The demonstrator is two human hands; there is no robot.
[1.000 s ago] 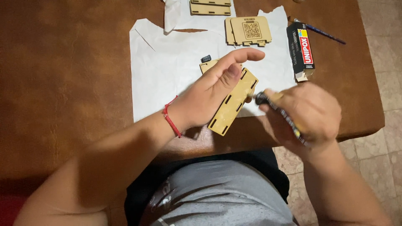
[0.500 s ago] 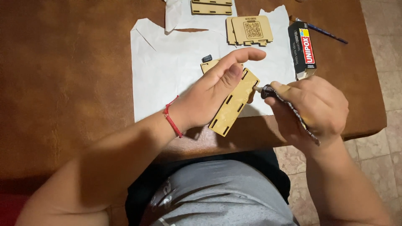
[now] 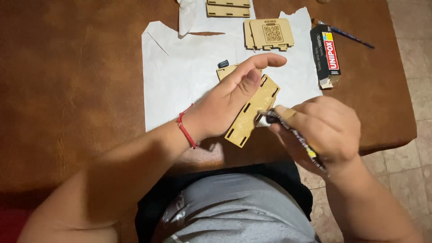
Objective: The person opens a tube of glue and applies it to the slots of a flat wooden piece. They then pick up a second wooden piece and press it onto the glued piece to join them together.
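Left hand (image 3: 225,105) lies flat, fingers spread, pressing the slotted wooden panel (image 3: 252,112) onto the white paper sheet (image 3: 180,76). Right hand (image 3: 321,130) has its grip closed round a squeezed glue tube (image 3: 292,132), nozzle touching the panel's right edge. Outward: small dark cap (image 3: 223,63), more cut panels (image 3: 269,33), the glue's box (image 3: 325,54), a thin brush (image 3: 348,37), all on the brown counter (image 3: 67,90). Risk (my judgement): a hard squeeze floods the slots; the panel overhangs the paper, so drips reach the counter
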